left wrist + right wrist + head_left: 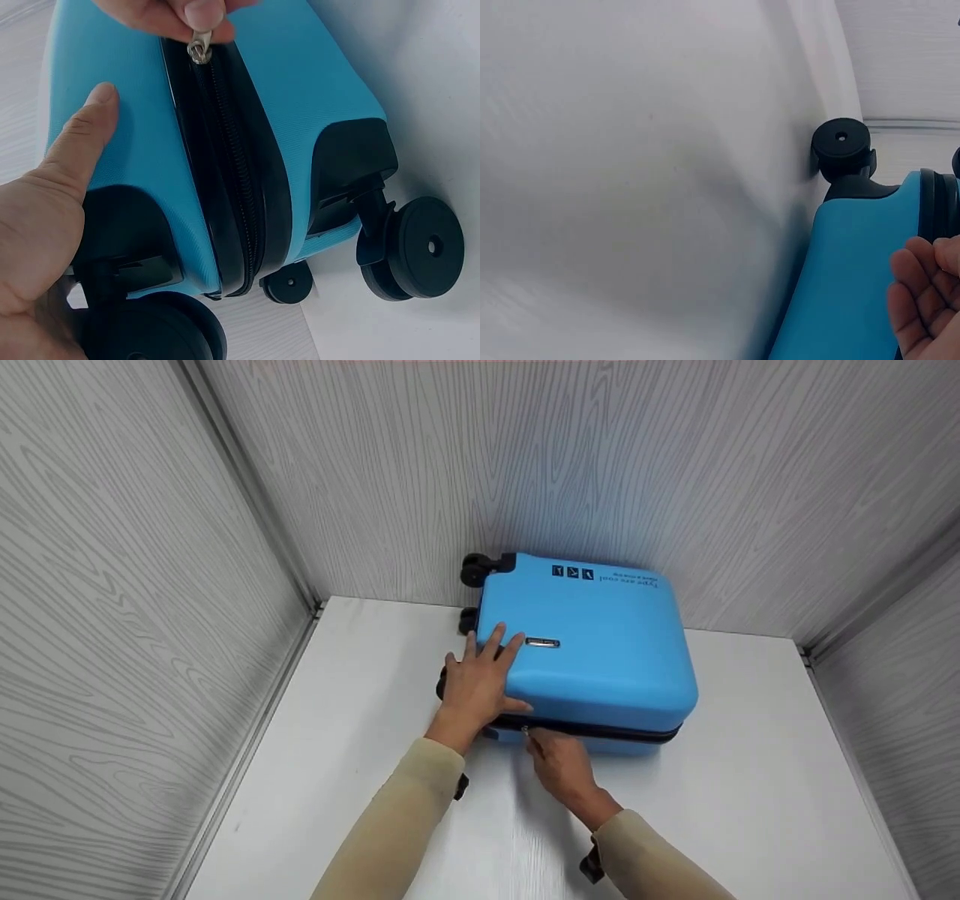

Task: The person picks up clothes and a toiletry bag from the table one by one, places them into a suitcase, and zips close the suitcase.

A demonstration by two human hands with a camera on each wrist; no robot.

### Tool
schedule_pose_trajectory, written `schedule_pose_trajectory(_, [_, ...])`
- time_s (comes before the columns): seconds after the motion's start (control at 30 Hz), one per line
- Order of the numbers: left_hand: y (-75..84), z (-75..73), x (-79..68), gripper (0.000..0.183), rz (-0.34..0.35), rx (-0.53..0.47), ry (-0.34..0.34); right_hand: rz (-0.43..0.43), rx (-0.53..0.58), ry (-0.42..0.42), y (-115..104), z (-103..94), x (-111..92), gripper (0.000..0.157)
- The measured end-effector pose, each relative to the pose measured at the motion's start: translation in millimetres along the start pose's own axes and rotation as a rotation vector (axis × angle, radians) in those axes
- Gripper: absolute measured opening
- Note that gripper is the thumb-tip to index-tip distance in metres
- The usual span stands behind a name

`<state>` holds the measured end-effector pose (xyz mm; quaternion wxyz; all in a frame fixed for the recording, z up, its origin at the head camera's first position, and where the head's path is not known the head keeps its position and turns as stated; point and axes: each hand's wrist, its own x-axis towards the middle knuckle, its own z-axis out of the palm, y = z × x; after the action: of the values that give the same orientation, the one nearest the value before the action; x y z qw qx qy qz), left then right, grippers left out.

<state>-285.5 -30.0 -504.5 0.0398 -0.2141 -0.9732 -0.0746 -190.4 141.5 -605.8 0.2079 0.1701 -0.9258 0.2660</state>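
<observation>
A light blue suitcase (600,637) lies flat on the white surface, its black wheels (475,570) toward the left. My left hand (476,682) rests on the suitcase's top near the wheel end, fingers spread and straight. Along the near side runs a black zipper (238,176). Between thumb and fingertips, my right hand (561,765) pinches the metal zipper pull (201,46), close to the left end of that side. In the left wrist view the zipper teeth below the pull look closed. The right wrist view shows the curled fingers (911,274) against the zipper band; the pull is hidden there.
The white tabletop (337,720) extends around the suitcase. Behind it stands a grey wood-grain panel (420,487), with similar panels (97,607) at left and right. One far wheel sits close to the back panel.
</observation>
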Motion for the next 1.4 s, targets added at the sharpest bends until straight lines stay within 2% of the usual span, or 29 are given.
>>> schedule_pose_trajectory(0.23, [1.1,-0.7,0.0,0.124,0.007,-0.021,-0.005,-0.040,0.000,-0.006,-7.8,5.3,5.4,0.003])
schedule_pose_trajectory(0.43, [0.5,0.2,-2.0,0.124,0.023,-0.015,0.029,-0.012,0.022,-0.063,-9.7,4.8,8.6,0.008])
schedule_pose_trajectory(0.6, [0.7,0.6,-1.4,0.125,0.023,-0.016,0.018,-0.005,0.013,-0.099,-7.9,2.9,5.8,0.006])
schedule_pose_trajectory(0.8, [0.0,0.4,-0.5,0.124,0.028,-0.023,0.007,0.018,-0.025,-0.072,-5.2,-6.8,0.8,0.017])
schedule_pose_trajectory(0.87, [-0.5,0.2,-0.3,0.124,0.024,-0.015,0.002,0.028,-0.033,-0.036,-2.0,-12.0,-0.4,0.015])
schedule_pose_trajectory(0.97, [-1.3,0.0,-0.1,0.124,0.018,0.000,-0.002,0.025,-0.054,0.062,5.9,-20.5,-1.4,0.011])
schedule_pose_trajectory(1.27, [-0.5,-0.9,-1.7,0.124,0.018,0.007,0.005,-0.107,-0.138,0.473,38.2,-57.6,2.6,0.011])
schedule_pose_trajectory(1.33, [0.0,-0.6,-2.5,0.124,0.020,0.009,0.018,-0.089,-0.163,0.537,47.2,-68.0,3.8,0.015])
schedule_pose_trajectory(1.4, [0.7,-0.4,-3.6,0.124,0.021,0.010,0.030,-0.017,-0.199,0.556,56.3,-77.8,4.1,0.023])
